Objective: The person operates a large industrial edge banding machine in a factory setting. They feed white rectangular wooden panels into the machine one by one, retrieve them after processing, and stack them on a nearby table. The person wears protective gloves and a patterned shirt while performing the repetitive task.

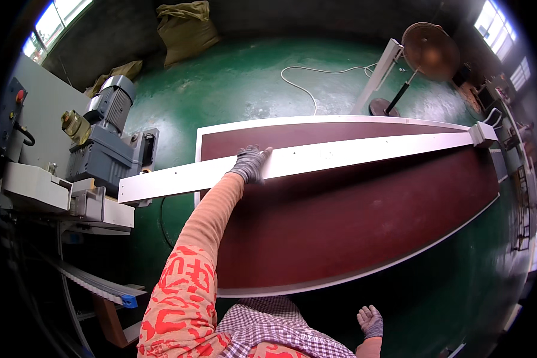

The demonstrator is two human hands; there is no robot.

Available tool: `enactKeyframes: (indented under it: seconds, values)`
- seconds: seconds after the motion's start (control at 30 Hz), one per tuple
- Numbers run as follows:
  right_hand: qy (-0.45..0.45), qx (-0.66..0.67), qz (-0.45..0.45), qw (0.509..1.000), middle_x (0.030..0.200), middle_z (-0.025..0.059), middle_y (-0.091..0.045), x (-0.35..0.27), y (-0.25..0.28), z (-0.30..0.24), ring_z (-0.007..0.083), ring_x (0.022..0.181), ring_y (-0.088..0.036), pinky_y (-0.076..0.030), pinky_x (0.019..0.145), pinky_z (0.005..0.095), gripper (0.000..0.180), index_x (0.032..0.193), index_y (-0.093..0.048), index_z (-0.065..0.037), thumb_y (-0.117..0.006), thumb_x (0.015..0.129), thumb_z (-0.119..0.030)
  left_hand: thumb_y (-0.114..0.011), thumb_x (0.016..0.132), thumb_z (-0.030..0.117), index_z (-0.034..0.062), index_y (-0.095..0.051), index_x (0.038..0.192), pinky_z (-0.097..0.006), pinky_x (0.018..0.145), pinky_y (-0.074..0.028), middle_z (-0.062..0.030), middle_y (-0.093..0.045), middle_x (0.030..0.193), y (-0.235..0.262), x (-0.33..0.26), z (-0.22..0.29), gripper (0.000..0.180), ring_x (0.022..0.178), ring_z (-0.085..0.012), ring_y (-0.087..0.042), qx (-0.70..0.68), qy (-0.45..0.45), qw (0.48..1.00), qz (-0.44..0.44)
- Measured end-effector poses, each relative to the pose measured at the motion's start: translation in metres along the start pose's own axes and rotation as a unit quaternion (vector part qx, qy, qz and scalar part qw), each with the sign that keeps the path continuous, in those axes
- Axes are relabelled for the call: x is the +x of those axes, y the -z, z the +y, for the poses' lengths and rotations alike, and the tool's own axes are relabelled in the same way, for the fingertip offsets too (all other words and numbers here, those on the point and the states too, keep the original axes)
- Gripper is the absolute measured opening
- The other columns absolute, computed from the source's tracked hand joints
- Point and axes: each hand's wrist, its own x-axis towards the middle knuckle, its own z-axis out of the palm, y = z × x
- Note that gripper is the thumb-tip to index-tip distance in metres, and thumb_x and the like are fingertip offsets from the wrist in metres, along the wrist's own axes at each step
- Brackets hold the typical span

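Note:
A long white beam (328,156) with small holes along it runs across a dark red tabletop (364,227) edged in white. Its left end reaches past the table toward a grey machine, and its right end meets a white block (482,134). My left hand (250,164), in a grey striped glove, lies across the beam left of its middle, with fingers bent over the far edge and the thumb pointing right. Away from the table's near edge, low at the right, my gloved right hand (371,321) hangs with fingers apart and nothing in it.
At the left stands a machine with a grey motor (111,102) and a control panel (11,110). Beyond the table are a round copper-coloured dish on a stand (431,52), a white cable (307,89) on the green floor and a large sack (187,33). Shelving lines the right.

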Motion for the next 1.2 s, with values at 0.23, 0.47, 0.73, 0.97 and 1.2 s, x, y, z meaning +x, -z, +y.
enactKeyframes:
  seconds: [0.23, 0.47, 0.73, 0.97, 1.2]
  values:
    - [-0.104, -0.025, 0.083, 0.991, 0.145, 0.0253, -0.039, -0.045, 0.080, 0.030, 0.0435, 0.129, -0.045, -0.043, 0.102, 0.0552, 0.050, 0.138, -0.037, 0.002, -0.055, 0.097, -0.022, -0.089, 0.046, 0.043, 0.0162, -0.033, 0.147, -0.049, 0.106, -0.031, -0.0146, -0.048, 0.133, -0.049, 0.013, -0.024, 0.119, 0.127, -0.0305, -0.045, -0.057, 0.017, 0.997, 0.044]
    - [-0.151, 0.045, 0.165, 0.973, 0.154, 0.0209, -0.029, -0.060, 0.188, 0.039, 0.0385, 0.138, -0.035, -0.035, 0.109, 0.0549, 0.053, 0.149, -0.026, -0.007, -0.041, 0.103, -0.027, -0.084, 0.058, 0.054, 0.0134, -0.022, 0.152, -0.056, 0.115, -0.010, -0.0195, -0.014, 0.158, -0.055, 0.035, 0.069, 0.120, 0.147, -0.0326, -0.013, -0.052, 0.109, 0.993, -0.007]
    - [0.077, 0.289, 0.064, 0.952, 0.154, 0.0095, -0.031, 0.114, 0.408, -0.150, 0.0264, 0.143, -0.026, -0.022, 0.115, 0.0485, 0.047, 0.145, -0.034, -0.014, -0.033, 0.101, -0.033, -0.078, 0.072, 0.049, 0.0064, -0.036, 0.146, -0.041, 0.112, -0.031, -0.0227, -0.032, 0.151, -0.104, 0.114, 0.371, 0.095, 0.138, -0.0387, -0.033, -0.249, -0.030, 0.959, 0.130]
    - [0.271, 0.178, -0.034, 0.946, 0.146, 0.0238, -0.038, 0.235, 0.300, -0.539, 0.0376, 0.132, -0.042, -0.040, 0.106, 0.0471, 0.059, 0.141, -0.036, -0.001, -0.057, 0.097, -0.034, -0.062, 0.081, 0.061, 0.0061, -0.029, 0.149, -0.051, 0.118, -0.008, -0.0196, -0.018, 0.158, -0.084, 0.127, 0.636, 0.093, 0.147, -0.0369, -0.010, -0.134, 0.148, 0.980, 0.011]
    - [0.342, 0.135, -0.057, 0.928, 0.141, 0.0221, -0.044, 0.414, 0.207, -0.837, 0.0356, 0.129, -0.046, -0.040, 0.107, 0.0465, 0.061, 0.141, -0.036, -0.001, -0.055, 0.097, -0.038, -0.064, 0.083, 0.047, 0.0044, -0.035, 0.146, -0.048, 0.119, -0.012, -0.0179, -0.030, 0.153, -0.098, 0.260, 0.780, 0.082, 0.144, -0.0345, -0.022, -0.165, -0.024, 0.971, 0.169]
